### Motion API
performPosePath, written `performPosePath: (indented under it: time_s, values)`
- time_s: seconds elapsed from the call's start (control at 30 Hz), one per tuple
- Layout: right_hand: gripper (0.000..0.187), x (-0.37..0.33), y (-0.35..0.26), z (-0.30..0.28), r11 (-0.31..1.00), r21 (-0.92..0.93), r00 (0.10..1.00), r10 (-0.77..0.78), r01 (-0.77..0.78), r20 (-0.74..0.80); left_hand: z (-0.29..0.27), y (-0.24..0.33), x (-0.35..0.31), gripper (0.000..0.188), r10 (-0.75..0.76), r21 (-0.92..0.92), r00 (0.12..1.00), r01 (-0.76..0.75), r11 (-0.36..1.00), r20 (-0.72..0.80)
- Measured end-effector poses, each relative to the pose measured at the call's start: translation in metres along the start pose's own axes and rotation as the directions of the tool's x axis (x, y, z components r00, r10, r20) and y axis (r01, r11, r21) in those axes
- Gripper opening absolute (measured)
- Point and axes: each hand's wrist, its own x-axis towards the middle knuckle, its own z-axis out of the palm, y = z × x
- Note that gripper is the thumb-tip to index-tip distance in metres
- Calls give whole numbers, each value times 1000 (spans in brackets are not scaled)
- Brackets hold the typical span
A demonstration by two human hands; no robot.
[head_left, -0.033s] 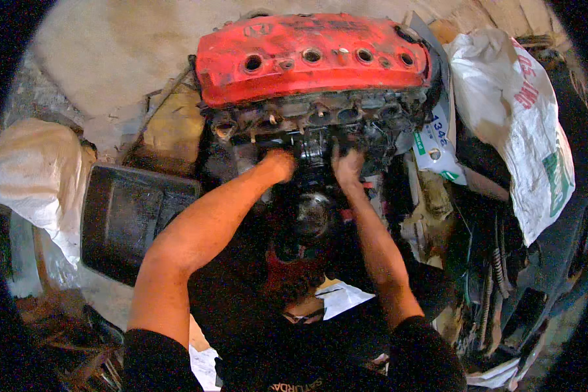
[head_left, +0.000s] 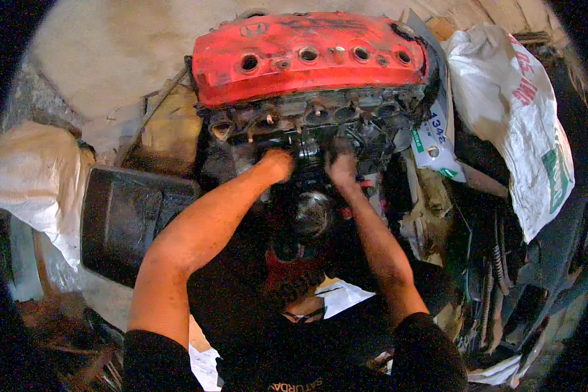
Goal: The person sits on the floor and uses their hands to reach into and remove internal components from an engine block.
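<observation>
In front of me stands a car engine with a red valve cover [head_left: 320, 75] on its far, upper side, with a row of round holes along it. Below the cover lies a row of dark, greasy ports [head_left: 317, 114] on the engine's near face. My left hand [head_left: 276, 164] is curled in among the dark parts under these ports; what its fingers hold is hidden. My right hand [head_left: 342, 166] reaches in beside it, its fingers smeared by motion and sunk in shadow. Between my wrists, a little nearer to me, shows a rounded, shiny dark metal part [head_left: 313, 214].
A black plastic tray [head_left: 114, 222] lies left of the engine, near a pale sack [head_left: 36, 176]. On the right hangs a white woven sack [head_left: 503, 111], with dark hoses [head_left: 496, 268] and parts below it. White paper or cloth [head_left: 343, 295] lies close to my body.
My right hand has shifted slightly and looks blurred. My left hand stays at nearly the same spot. The whole view has moved a little.
</observation>
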Motion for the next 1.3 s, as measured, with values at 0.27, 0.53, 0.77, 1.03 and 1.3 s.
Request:
performPosePath:
  time_s: [0.27,0.53,0.77,1.03,1.3]
  values:
    - [41,-13,34,19,992,-94,985,-68,83,157,-16,7,8,21,-47,-100,994,57,993,99]
    - [36,4,12,6,981,27,967,186,-193,172,-2,5,8,14,73,-28,997,-72,997,26]
    - [44,8,11,3,872,211,891,399,-442,215,-27,17,6,14,37,-115,996,-27,993,84]
    - [45,17,-9,0,830,185,847,490,-526,207,5,1,5,18,45,13,997,-46,999,66]
    - [43,20,-11,-24,905,152,890,338,-397,306,14,-8,10,20,82,-55,996,-81,995,20]
